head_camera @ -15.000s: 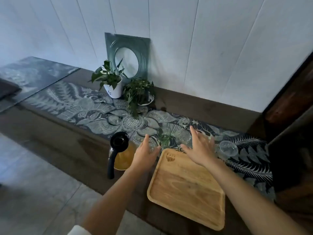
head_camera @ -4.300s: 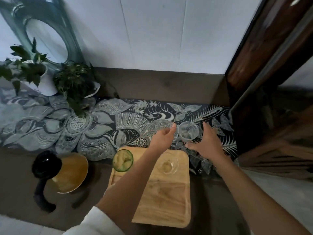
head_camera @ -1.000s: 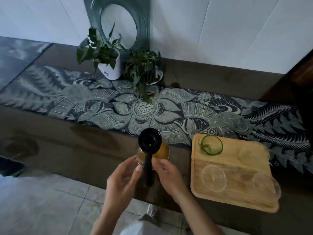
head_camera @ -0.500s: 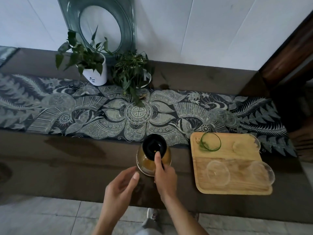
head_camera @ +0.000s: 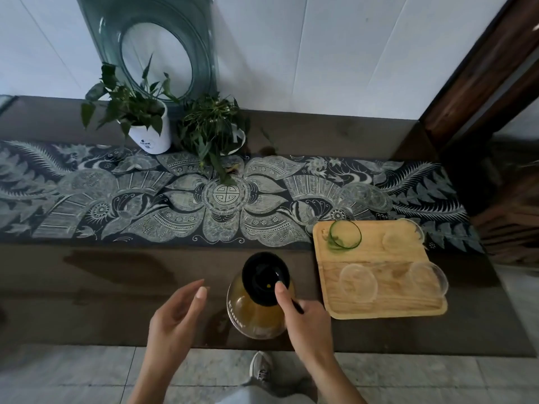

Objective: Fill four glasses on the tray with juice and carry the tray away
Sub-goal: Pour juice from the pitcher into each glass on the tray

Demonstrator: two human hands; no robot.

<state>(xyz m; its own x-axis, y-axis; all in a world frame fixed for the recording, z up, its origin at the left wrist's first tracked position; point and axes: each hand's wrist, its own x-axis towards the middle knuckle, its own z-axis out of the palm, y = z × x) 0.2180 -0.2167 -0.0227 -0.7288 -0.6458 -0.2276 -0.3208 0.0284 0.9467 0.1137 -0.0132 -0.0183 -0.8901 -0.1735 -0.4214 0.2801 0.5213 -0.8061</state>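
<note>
Both hands have left the glasses and come to the carafe point(head_camera: 256, 304), and the left hand point(head_camera: 175, 316) has since drawn off the handle. The carafe stands on the bench point(head_camera: 122, 275) near its front edge, just left of the tray point(head_camera: 379, 312) and not touching it. Its round glass belly holds amber juice under a black lid point(head_camera: 264, 275).

The right hand point(head_camera: 307, 319) has its grip curled round the black handle, most of it hidden under the palm, and its thumb point(head_camera: 281, 290) lies on the lid. The left hand's grip is spread and holds nothing, hanging beside the carafe but apart from it.

Full as it looks, the carafe should be heavy, smooth and breakable. The handle is the place to hold it, with a thumb keeping the lid down and perhaps the free hand under the belly while pouring.

On the tray stand a green-rimmed glass point(head_camera: 344, 235) and three clear glasses point(head_camera: 358, 282), all seemingly empty, thin and easily tipped. Behind lie a patterned runner point(head_camera: 175, 199) and two potted plants point(head_camera: 137, 118).
</note>
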